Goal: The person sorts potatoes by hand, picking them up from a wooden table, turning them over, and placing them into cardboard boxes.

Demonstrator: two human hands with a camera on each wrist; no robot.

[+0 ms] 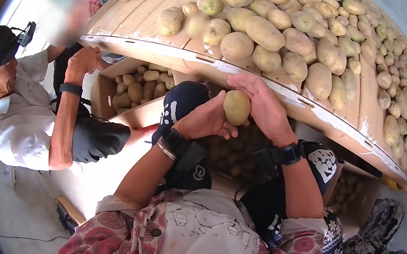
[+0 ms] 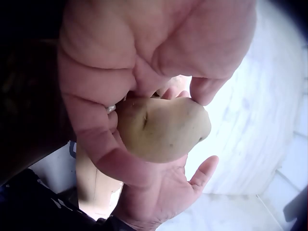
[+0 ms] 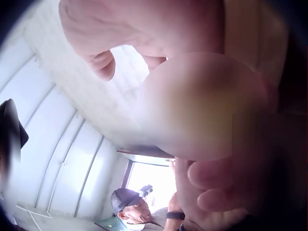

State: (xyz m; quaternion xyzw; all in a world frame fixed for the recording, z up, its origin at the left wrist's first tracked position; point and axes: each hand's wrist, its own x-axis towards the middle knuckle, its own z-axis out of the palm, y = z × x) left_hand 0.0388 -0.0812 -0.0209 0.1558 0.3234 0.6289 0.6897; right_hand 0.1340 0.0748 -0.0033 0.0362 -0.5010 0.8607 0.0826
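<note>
Head view: potato [image 1: 237,107] cupped between left hand [image 1: 203,120] at 8 o'clock and right hand [image 1: 265,109] at 3, just below worktop [image 1: 140,20] edge. Left wrist view: fingers curled round potato [image 2: 163,129]; likely firm, weighty, smooth-skinned, best gripped across its middle. Right wrist view: blurred.

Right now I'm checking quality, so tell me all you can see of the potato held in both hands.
The potato is oval, pale yellow-tan, smooth-skinned with a few shallow eyes and one small dent. It is whole and held just below the wooden table's edge, the left hand cupping it, the right hand against its other side.
</note>
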